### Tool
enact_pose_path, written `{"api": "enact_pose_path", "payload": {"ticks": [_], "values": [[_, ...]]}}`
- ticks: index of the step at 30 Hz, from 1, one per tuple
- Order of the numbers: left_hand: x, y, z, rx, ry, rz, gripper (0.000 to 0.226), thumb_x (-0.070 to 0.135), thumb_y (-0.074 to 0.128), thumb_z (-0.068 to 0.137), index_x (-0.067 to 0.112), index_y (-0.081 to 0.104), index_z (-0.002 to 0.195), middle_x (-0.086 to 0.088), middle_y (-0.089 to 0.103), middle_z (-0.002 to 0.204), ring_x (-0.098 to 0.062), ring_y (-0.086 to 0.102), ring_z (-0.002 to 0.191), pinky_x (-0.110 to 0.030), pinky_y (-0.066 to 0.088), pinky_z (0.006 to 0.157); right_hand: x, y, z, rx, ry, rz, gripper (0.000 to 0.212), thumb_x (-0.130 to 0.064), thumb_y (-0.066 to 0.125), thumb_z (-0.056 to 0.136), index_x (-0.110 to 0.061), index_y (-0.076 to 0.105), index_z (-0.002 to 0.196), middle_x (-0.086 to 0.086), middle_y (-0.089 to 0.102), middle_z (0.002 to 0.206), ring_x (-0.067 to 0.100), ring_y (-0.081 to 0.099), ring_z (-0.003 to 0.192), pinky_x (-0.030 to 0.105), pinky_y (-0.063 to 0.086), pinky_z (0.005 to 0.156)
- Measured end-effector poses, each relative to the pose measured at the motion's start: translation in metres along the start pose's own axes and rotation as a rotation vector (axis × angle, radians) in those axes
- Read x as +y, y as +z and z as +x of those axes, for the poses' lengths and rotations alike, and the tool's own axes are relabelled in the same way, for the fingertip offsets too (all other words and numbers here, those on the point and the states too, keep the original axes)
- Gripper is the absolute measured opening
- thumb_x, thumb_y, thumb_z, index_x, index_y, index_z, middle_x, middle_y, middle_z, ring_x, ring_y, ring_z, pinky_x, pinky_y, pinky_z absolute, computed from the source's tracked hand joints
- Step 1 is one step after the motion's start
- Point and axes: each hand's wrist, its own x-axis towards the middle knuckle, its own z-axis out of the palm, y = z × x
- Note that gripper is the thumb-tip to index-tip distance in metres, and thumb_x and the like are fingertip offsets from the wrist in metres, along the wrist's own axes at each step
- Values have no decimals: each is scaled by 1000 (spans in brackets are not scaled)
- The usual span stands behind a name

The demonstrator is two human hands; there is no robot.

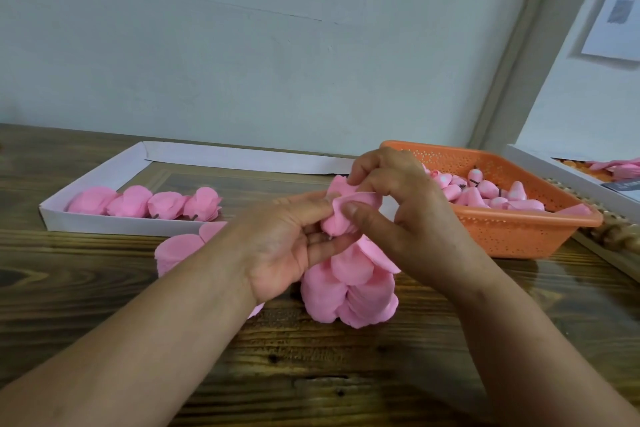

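Note:
Both hands meet over the wooden table (104, 305) around a pink fabric flower (341, 210). My left hand (287, 246) grips the flower's base from below, fingers curled round it. My right hand (401, 204) pinches the upper petals between thumb and fingers. Under the hands lies a heap of loose pink petals (349, 291). More petals (176, 250) lie left of my left wrist, partly hidden by the arm.
A shallow white cardboard tray (114, 224) at the left holds several finished pink flowers (145, 203). An orange perforated basket (512, 236) at the right holds several pink buds (491, 194). Another white box (568, 172) stands at the far right. A wall rises behind.

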Motion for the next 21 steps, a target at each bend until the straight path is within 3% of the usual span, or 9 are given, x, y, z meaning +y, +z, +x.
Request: {"api": "enact_pose_path", "payload": {"ticks": [4, 7, 9, 14, 17, 21], "values": [[0, 0, -2, -14, 26, 51, 28, 5, 59, 82, -5, 67, 107, -16, 72, 100, -20, 70, 88, -28, 59, 73, 2, 0, 0, 11, 21, 31, 17, -26, 60, 79, -10, 64, 76, -8, 53, 97, 10, 48, 97, 23, 36, 88], [1, 2, -3, -35, 57, 77, 39, 19, 62, 79, -4, 66, 111, -18, 71, 107, -22, 69, 98, -29, 59, 78, 2, -1, 1, 11, 42, 66, 16, -25, 60, 78, -9, 62, 74, -6, 54, 97, 13, 50, 98, 26, 37, 89], [1, 3, -5, -58, 83, 121, 43, 25, 65, 71, -1, 69, 105, -14, 72, 103, -21, 69, 98, -28, 58, 80, 3, -1, 1, 16, 49, 71, 16, -24, 61, 78, -9, 62, 73, -5, 54, 96, 14, 50, 97, 27, 38, 89], [-2, 3, -4, -17, 96, 160, 34, 14, 61, 73, -1, 69, 102, -10, 73, 88, -17, 70, 84, -25, 59, 75, 4, -1, 0, -8, 55, 61, 11, -15, 68, 82, -8, 64, 75, -6, 54, 95, 12, 49, 98, 46, 35, 98], [-2, 3, -2, 5, 74, 106, 28, 14, 60, 73, -1, 70, 95, -11, 73, 82, -16, 71, 76, -26, 59, 72, 3, -5, -1, -24, 56, 129, 13, -18, 72, 78, -8, 65, 77, -3, 57, 99, 15, 51, 102, 42, 38, 96], [1, 2, -2, -38, 50, 51, 17, 14, 61, 72, 5, 73, 64, -8, 69, 68, -14, 70, 69, -26, 59, 71, 3, -14, -1, 14, 8, 294, 22, -16, 73, 67, -8, 62, 83, 2, 57, 108, 16, 54, 108, 32, 41, 95]]}}
